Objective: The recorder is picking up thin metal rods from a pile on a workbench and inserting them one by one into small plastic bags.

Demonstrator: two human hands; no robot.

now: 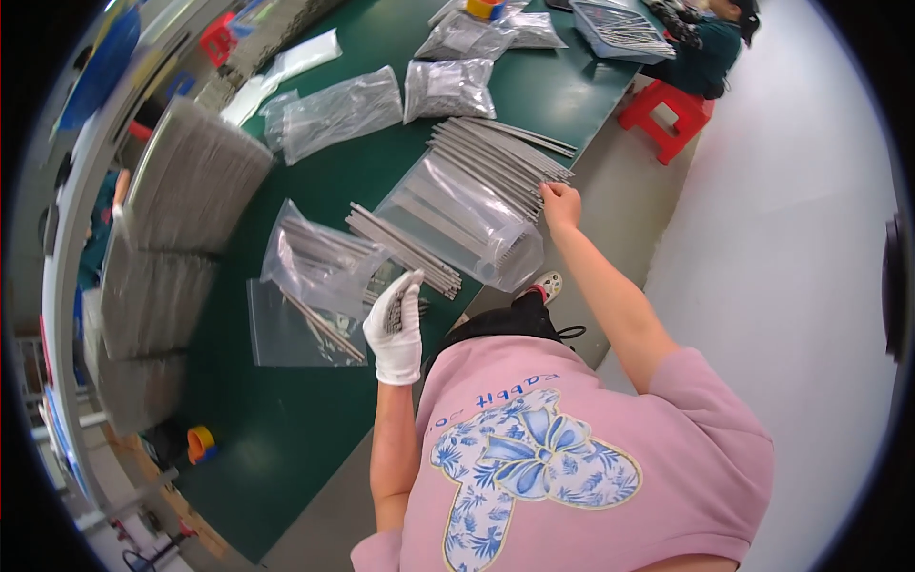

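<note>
My left hand (394, 329), in a white glove with a dark printed palm, has its fingers curled together beside a small bundle of grey rods (405, 250); whether anything is between them is hidden. Left of it, a clear plastic bag (319, 253) holds more rods and lies over another flat clear bag (272, 324). My bare right hand (560, 205) pinches at the near right ends of a spread pile of thin grey rods (491, 157). Under that pile a clear plastic bag (448, 205) lies on the green table, also with rods inside.
Filled plastic bags (450, 91) and a flatter clear bag (343, 114) lie beyond the rods. Tall wrapped stacks (186, 181) line the table's left side. A yellow tape roll (200, 444) sits near left. Far right are a blue basket of rods (615, 33), a seated person and red stool (667, 114).
</note>
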